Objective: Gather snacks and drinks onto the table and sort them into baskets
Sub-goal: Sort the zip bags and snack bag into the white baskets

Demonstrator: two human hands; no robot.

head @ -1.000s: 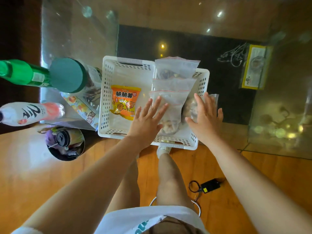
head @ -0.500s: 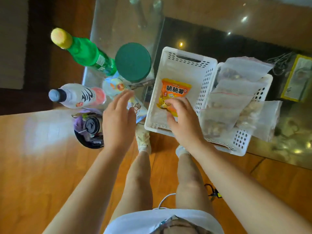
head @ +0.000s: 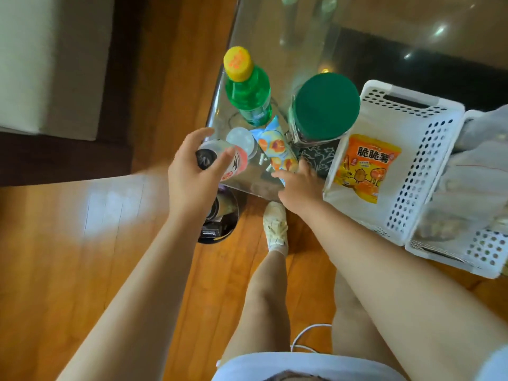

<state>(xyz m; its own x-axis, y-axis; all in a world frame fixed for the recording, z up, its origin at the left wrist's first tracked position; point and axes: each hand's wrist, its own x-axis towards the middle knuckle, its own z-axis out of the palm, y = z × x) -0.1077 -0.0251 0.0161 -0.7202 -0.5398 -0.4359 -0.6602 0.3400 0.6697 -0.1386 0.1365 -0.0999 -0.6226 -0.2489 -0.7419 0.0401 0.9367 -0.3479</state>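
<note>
Legs and shoe: the person's bare legs at lower centre, one pale shoe point(head: 275, 225) on the wooden floor point(head: 82, 270) just short of the table edge.
White cable: a thin loop point(head: 302, 336) on the floor between the legs.
Bin: a round dark bin point(head: 220, 224) on the floor under the table's near corner, partly hidden behind the left wrist.
Left hand: the left hand point(head: 192, 171) is over the table's near-left corner, fingers and thumb curled round the white bottle point(head: 228, 160), clamped on its body.
White bottle: white with black and pink print and a pale cap; it leans with the cap pointing toward the table's middle. Whether its base touches the glass cannot be told.
Right hand: the right hand point(head: 298, 182) is at the near edge of the table, fingers resting on the near end of the blue snack packet point(head: 277, 147); the fingers are bent, but whether they pinch it cannot be told.
Blue snack packet: light blue with orange pictures, lying on the glass table point(head: 275, 45) between the white bottle and the jar.
Front basket: a white perforated basket point(head: 428, 149) to the right of the right hand, holding one orange snack bag point(head: 365, 166) lying flat.
Second basket: another white basket point(head: 481, 251) just beside it on the right, with clear plastic bags point(head: 481, 171) piled in it; contents blurred.
Jar: a clear jar with a wide green lid point(head: 327, 103), upright, just left of the front basket.
Green bottle: a green bottle point(head: 247, 92) with a yellow cap, upright, left of the jar.
</note>
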